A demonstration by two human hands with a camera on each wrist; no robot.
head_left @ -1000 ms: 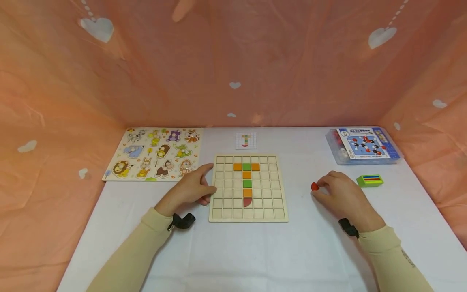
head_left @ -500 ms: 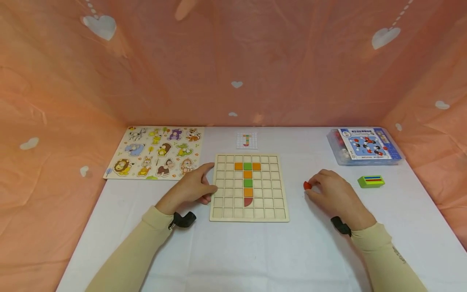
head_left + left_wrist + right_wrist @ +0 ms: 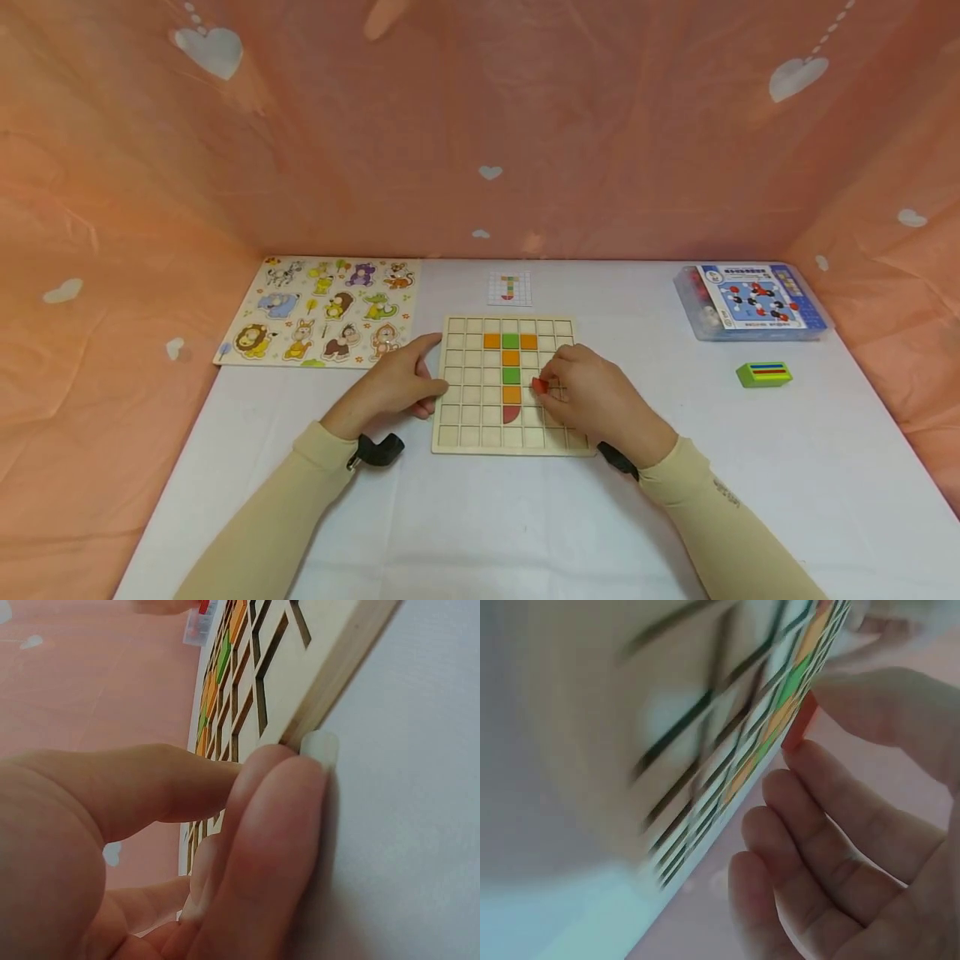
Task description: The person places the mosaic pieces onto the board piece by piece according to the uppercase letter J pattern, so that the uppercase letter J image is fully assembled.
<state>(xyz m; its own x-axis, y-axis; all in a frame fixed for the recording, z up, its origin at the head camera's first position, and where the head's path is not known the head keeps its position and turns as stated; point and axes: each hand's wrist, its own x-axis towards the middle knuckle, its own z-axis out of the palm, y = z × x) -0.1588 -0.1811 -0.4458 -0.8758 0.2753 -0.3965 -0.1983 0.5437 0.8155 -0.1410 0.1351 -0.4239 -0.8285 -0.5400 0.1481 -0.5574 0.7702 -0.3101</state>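
My right hand (image 3: 603,400) pinches a small red piece (image 3: 539,386) between thumb and index finger, over the right half of a wooden grid board (image 3: 471,392). In the right wrist view the red piece (image 3: 802,724) shows edge-on, close to the board's face. My left hand (image 3: 393,385) holds the board's left edge, thumb and fingertips against it. A column of orange and green squares (image 3: 511,376) lies in the grid under a short row of the same colours. At the column's foot sits a dull red quarter-circle tile (image 3: 512,413).
Behind the board lies a small pattern card (image 3: 510,288) with a similar coloured figure. An animal peg puzzle (image 3: 322,312) lies at the back left. To the right are a clear box of molecule-model parts (image 3: 753,302) and a green striped block (image 3: 763,374).
My right hand has moved left with the red piece, from the tabletop right of the board to over the grid. The left hand has stayed at the board's edge.
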